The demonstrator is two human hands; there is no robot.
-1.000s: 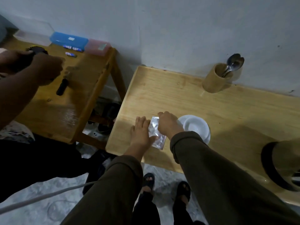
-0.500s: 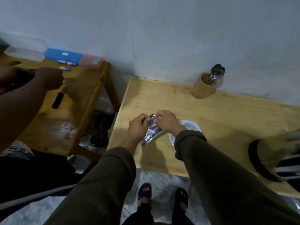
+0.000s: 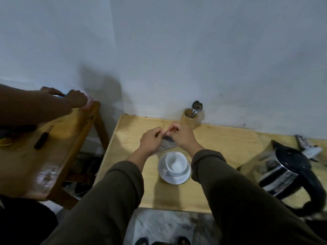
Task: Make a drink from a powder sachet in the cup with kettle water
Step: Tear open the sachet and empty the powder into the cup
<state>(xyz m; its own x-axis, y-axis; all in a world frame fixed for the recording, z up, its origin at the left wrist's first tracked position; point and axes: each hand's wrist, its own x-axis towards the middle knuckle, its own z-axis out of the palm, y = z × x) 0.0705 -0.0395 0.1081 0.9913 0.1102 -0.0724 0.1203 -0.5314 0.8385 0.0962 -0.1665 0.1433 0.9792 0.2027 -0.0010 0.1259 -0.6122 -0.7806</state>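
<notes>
Both hands are pinching the top edge of the silvery sachet (image 3: 167, 145) above the tabletop (image 3: 221, 144), the left hand (image 3: 150, 141) and right hand (image 3: 182, 137) with fingertips nearly meeting. The sachet is hanging with its long axis slanting down toward the near-left, just beyond the white cup (image 3: 175, 162) on its saucer (image 3: 174, 177). The kettle (image 3: 290, 170) is lying toward the right edge, blurred.
</notes>
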